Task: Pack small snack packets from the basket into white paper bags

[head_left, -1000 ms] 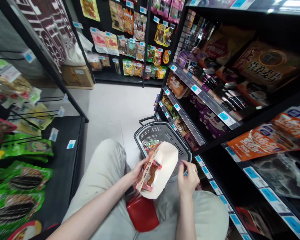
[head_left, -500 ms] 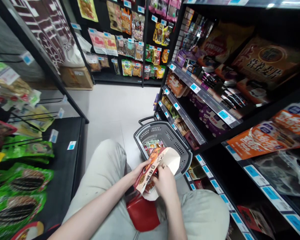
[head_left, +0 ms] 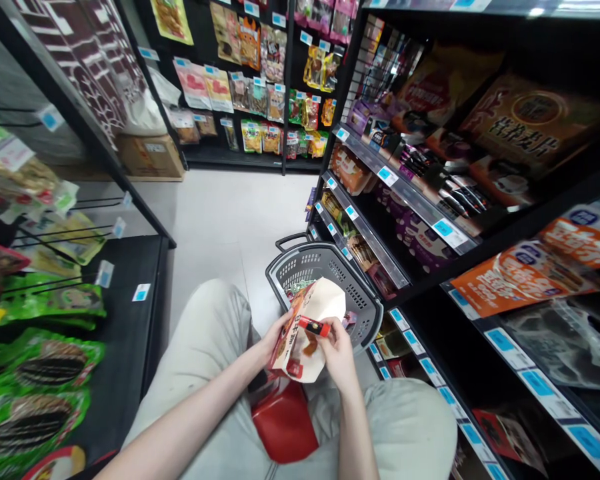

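I sit low in a shop aisle, knees in pale trousers. My left hand is closed on the left edge of a cream and orange snack bag held over my lap. My right hand pinches a small red packet at the bag's open front. Just beyond the bag a grey plastic shopping basket stands on the floor with several snack packets inside.
Black shelves with blue price tags run along the right, stocked with orange and brown bags. Hooks with green packets hang on the left. A red stool is under me. A cardboard box sits at the far wall.
My right hand came from the bag's right side to its front and now pinches a small red packet. The bag tilted more upright and closer to me.
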### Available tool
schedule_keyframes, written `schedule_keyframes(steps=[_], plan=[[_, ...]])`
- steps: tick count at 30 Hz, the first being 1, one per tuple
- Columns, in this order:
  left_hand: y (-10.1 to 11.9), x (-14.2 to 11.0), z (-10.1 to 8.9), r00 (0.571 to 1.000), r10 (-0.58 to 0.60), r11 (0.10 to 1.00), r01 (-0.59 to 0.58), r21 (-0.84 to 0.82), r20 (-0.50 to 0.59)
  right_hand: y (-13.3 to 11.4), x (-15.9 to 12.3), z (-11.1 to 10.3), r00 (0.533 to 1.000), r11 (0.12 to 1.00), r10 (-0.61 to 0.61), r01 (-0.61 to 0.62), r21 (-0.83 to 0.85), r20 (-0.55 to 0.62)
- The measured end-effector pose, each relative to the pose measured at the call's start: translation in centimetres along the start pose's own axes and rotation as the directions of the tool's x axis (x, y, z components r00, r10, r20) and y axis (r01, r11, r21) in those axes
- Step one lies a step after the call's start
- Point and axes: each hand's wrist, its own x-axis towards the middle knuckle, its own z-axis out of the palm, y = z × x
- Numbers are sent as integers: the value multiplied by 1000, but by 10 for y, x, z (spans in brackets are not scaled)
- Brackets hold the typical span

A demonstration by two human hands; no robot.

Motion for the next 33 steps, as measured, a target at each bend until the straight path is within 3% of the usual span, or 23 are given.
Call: schedule_keyframes(steps=[4,7,12,18,26,33], plan=[[0,-2,3,998,-57,998,57,-17,4,3,2,-7,972,999,-50,48,-14,-227],[0,-4,5,998,-60,998,60,-21,8,2,4,-17,926,989,-59,106,106,-373],[0,-3,3,999,-50,999,51,-11,11,-5,2,-28,955,958,28,59,281,-296],[1,-2,1,999,-49,999,49,-13,-6,-6,0,-31,895,946,109,39,321,-432],[0,-2,1,998,-55,998,55,-3,-8,-17,-3,-33,899,898,152,48,437,-410],[0,-1,0,999,-44,999,44,3,6,-20,-5,-38,944,838,192,-16,545,-268]])
